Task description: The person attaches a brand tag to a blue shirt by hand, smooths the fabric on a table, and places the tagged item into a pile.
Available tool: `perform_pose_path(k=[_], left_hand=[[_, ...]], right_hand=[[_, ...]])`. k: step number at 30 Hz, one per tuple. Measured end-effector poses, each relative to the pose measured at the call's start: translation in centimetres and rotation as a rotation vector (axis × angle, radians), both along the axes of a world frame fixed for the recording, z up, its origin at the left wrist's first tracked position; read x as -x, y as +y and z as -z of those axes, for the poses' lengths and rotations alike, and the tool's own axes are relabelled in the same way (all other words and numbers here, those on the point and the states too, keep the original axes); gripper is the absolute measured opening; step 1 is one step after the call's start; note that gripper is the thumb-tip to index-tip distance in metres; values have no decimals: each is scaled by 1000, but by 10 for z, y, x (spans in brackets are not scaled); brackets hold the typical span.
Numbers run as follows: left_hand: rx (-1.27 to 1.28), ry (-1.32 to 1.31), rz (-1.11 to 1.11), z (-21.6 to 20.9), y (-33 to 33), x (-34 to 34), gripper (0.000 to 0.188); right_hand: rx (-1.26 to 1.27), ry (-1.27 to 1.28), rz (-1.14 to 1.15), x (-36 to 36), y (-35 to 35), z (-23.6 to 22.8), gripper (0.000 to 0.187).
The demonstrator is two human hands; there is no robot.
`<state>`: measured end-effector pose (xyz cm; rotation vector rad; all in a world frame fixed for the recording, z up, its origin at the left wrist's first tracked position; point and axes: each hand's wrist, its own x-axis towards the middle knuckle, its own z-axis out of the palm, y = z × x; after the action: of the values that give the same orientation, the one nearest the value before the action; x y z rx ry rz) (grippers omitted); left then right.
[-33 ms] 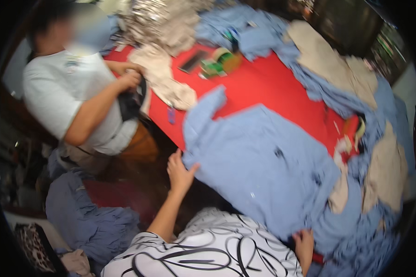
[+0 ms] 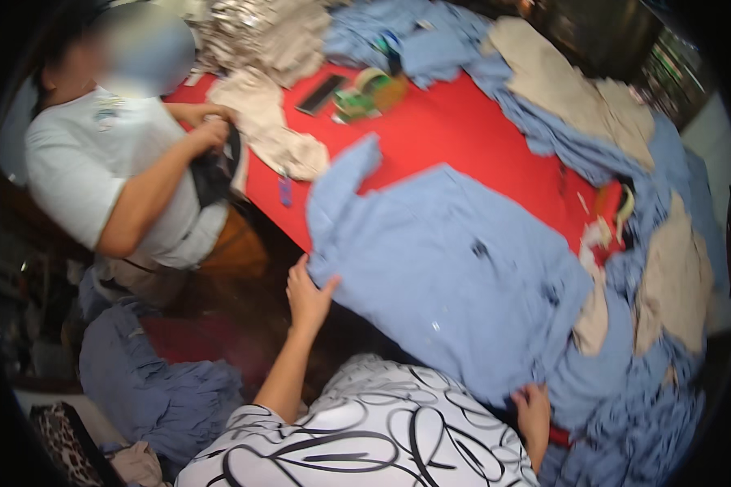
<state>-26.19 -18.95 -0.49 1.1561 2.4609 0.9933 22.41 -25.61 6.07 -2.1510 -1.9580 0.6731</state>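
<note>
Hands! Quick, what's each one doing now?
Left hand: open, thumb spread, against the light-blue sleeved garment.
Right hand: curled at its lower edge; grip can't be told.

Lots of blue and a bright red

The big piece of clothing [image 2: 451,268] is light blue. The table [image 2: 430,122] is red. One long cloth [image 2: 548,73] is tan. The wearer's top [image 2: 341,446] is white with curly black loops. The other person's shirt [image 2: 89,174] is very pale, and their pants [image 2: 235,253] are orange-brown. A flat slab [image 2: 321,94] looks black. A bag-like thing [image 2: 63,442] has dark animal spots.
</note>
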Motion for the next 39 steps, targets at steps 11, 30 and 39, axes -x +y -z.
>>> perform_pose_path(k=[11, 30, 39], left_hand=[[-320, -506, 59, 25, -30, -16, 30], [-904, -1015, 413, -193, -12, 45, 33], [-521, -842, 294, -116, 21, 50, 39]], right_hand=[[241, 446, 80, -15, 7, -17, 19], [24, 1989, -508, -36, 276, -160, 25], [219, 1829, -113, 26, 364, -57, 19]])
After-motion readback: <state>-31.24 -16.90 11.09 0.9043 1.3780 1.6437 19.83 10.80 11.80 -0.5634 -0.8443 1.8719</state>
